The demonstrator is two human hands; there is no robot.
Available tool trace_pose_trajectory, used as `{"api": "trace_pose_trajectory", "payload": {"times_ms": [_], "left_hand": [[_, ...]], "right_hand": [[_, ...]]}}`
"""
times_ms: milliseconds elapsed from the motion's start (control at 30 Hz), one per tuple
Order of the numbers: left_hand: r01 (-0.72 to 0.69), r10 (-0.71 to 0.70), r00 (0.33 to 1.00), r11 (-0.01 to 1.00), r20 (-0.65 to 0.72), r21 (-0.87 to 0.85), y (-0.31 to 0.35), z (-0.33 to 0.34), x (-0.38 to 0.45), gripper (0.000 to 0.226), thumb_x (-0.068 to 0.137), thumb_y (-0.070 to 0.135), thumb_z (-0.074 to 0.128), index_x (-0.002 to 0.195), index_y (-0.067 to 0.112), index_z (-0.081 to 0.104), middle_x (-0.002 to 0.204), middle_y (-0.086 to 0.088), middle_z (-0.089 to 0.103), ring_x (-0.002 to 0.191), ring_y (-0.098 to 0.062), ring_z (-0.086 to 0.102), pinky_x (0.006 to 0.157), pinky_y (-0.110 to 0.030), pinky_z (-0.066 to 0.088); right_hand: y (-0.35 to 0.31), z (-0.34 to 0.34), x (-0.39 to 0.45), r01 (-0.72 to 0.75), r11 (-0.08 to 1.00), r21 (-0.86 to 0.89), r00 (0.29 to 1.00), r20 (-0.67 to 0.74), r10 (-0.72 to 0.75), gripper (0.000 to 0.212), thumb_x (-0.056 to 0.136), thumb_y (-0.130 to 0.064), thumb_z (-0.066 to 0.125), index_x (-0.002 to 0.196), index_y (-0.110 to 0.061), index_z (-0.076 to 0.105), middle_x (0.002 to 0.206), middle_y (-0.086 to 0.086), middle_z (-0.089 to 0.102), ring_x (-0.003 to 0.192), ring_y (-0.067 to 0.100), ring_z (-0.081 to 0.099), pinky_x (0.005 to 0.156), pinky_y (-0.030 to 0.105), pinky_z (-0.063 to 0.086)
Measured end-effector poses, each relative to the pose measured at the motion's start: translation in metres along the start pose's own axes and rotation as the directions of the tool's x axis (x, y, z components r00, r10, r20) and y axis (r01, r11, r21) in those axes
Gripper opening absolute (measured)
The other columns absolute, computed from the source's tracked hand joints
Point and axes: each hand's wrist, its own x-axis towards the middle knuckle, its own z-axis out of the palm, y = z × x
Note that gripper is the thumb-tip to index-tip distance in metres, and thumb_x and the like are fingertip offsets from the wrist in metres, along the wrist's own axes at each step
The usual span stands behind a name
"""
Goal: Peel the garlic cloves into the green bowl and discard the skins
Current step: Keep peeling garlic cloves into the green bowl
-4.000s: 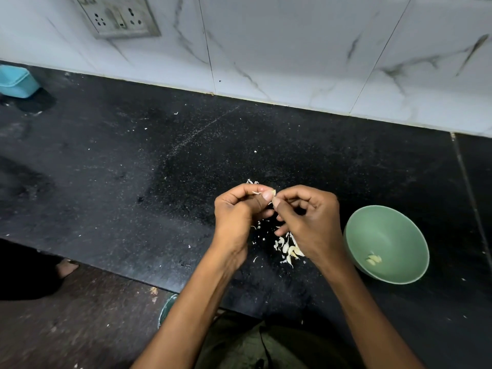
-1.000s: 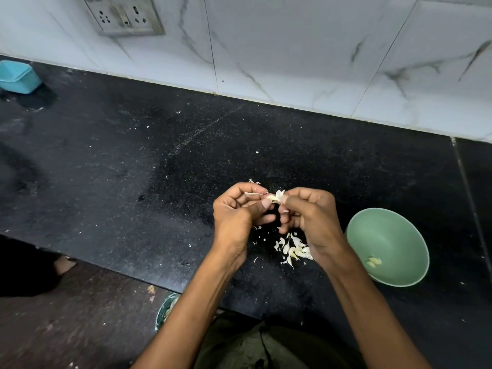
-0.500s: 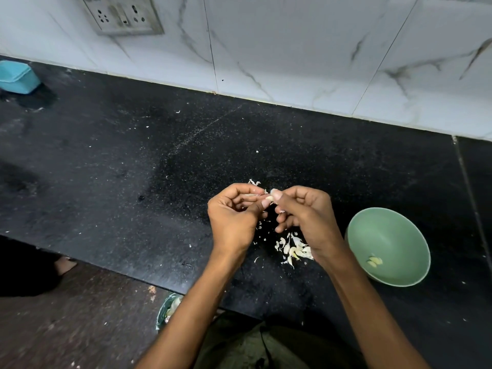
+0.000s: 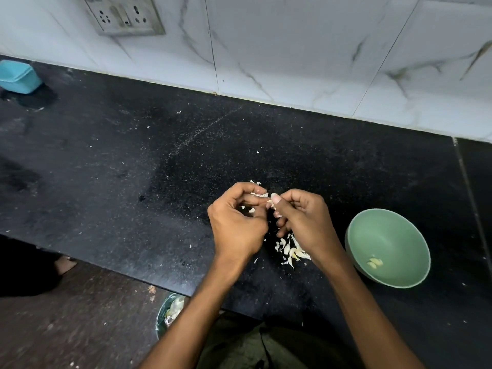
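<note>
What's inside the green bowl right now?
A few peeled garlic cloves lie near the bottom of the green bowl. Nothing covers the bowl; its inside shows fully.

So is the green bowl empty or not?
Not empty, nearly so: the green bowl stands upright with a few peeled cloves at its bottom.

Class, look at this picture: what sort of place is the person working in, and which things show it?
Most likely a home kitchen. A black stone countertop meets a marble-patterned tiled wall with a socket plate, and a green bowl beside the person's hands holds peeled garlic cloves.
</note>
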Motion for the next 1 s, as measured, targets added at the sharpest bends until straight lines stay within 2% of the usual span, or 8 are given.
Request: {"api": "trace_pose_trajectory", "payload": {"times_ms": [100, 167, 300, 433, 600, 833, 933, 1000], "left_hand": [[0.077, -0.076, 0.997, 0.995, 0.018, -0.056, -0.003, 0.000, 0.002, 0.034, 0.076, -0.014, 0.073, 0.085, 0.019, 0.071, 0.075, -0.001, 0.076, 0.074, -0.016, 0.075, 0.072, -0.034, 0.061], [0.222, -0.214, 0.975, 0.952, 0.061, -0.209, -0.002, -0.001, 0.004, 0.030, 0.077, -0.019, 0.071, 0.087, 0.010, 0.071, 0.073, -0.009, 0.075, 0.067, -0.020, 0.073, 0.065, -0.033, 0.060], [0.584, -0.518, 0.809, 0.660, 0.278, -0.473, 0.004, -0.006, 0.009, 0.028, 0.079, -0.023, 0.060, 0.085, 0.003, 0.067, 0.070, -0.013, 0.072, 0.060, -0.021, 0.069, 0.058, -0.027, 0.060], [0.692, -0.571, 0.719, 0.532, 0.396, -0.488, 0.000, -0.011, 0.013, 0.031, 0.082, -0.020, 0.050, 0.085, 0.007, 0.065, 0.071, -0.009, 0.069, 0.062, -0.018, 0.069, 0.059, -0.028, 0.061], [0.665, -0.565, 0.742, 0.553, 0.361, -0.502, -0.008, -0.010, 0.013, 0.027, 0.083, -0.019, 0.056, 0.089, 0.005, 0.069, 0.073, -0.010, 0.072, 0.065, -0.018, 0.070, 0.062, -0.029, 0.062], [0.649, -0.639, 0.747, 0.642, 0.183, -0.409, -0.040, -0.013, 0.006, 0.024, 0.083, -0.018, 0.061, 0.091, 0.003, 0.071, 0.077, -0.011, 0.071, 0.068, -0.015, 0.069, 0.062, -0.030, 0.063], [0.667, -0.666, 0.730, 0.647, 0.152, -0.370, -0.049, -0.014, 0.002, 0.024, 0.083, -0.017, 0.061, 0.090, 0.004, 0.071, 0.076, -0.009, 0.073, 0.069, -0.016, 0.068, 0.062, -0.029, 0.062], [0.672, -0.677, 0.725, 0.652, 0.130, -0.351, -0.055, -0.013, 0.001, 0.024, 0.083, -0.017, 0.062, 0.088, 0.005, 0.071, 0.074, -0.008, 0.072, 0.066, -0.015, 0.067, 0.061, -0.029, 0.062]], "right_hand": [[0.004, 0.001, 0.001, 0.027, 0.999, -0.024, 1.000, 0.005, -0.026, 0.023, 0.100, -0.019, 0.066, 0.080, -0.013, 0.073, 0.067, -0.001, 0.066, 0.054, 0.015, 0.061, 0.049, 0.036, 0.053], [0.006, 0.002, 0.001, 0.042, 0.999, -0.033, 0.999, 0.014, -0.042, 0.022, 0.101, -0.018, 0.064, 0.081, -0.012, 0.072, 0.067, -0.001, 0.063, 0.055, 0.013, 0.058, 0.048, 0.033, 0.049], [0.009, 0.001, 0.002, 0.086, 0.996, 0.017, 0.993, 0.084, -0.087, 0.024, 0.102, -0.015, 0.061, 0.078, -0.014, 0.066, 0.064, -0.006, 0.057, 0.057, 0.008, 0.050, 0.050, 0.024, 0.042], [0.007, 0.002, 0.001, 0.130, 0.983, 0.128, 0.977, 0.155, -0.149, 0.024, 0.097, -0.015, 0.060, 0.074, -0.017, 0.064, 0.063, -0.009, 0.054, 0.056, 0.004, 0.045, 0.049, 0.013, 0.036], [0.013, 0.005, 0.006, 0.064, 0.989, 0.137, 0.995, 0.070, -0.074, 0.020, 0.101, -0.009, 0.063, 0.081, -0.004, 0.065, 0.063, -0.003, 0.056, 0.052, 0.008, 0.044, 0.045, 0.020, 0.036], [0.035, 0.007, 0.037, -0.023, 0.993, -0.116, 0.999, -0.048, 0.018, 0.008, 0.092, -0.008, 0.076, 0.089, -0.015, 0.079, 0.073, -0.004, 0.073, 0.053, 0.006, 0.066, 0.054, 0.020, 0.052], [0.039, 0.014, 0.055, -0.008, 0.977, -0.212, 1.000, -0.024, 0.003, 0.016, 0.092, 0.000, 0.072, 0.102, -0.009, 0.080, 0.087, 0.002, 0.076, 0.063, 0.012, 0.074, 0.063, 0.022, 0.060], [0.040, 0.019, 0.066, 0.048, 0.953, -0.300, 0.999, 0.026, -0.042, 0.025, 0.091, 0.006, 0.068, 0.108, -0.008, 0.079, 0.098, 0.004, 0.076, 0.079, 0.016, 0.076, 0.078, 0.024, 0.062]]}}
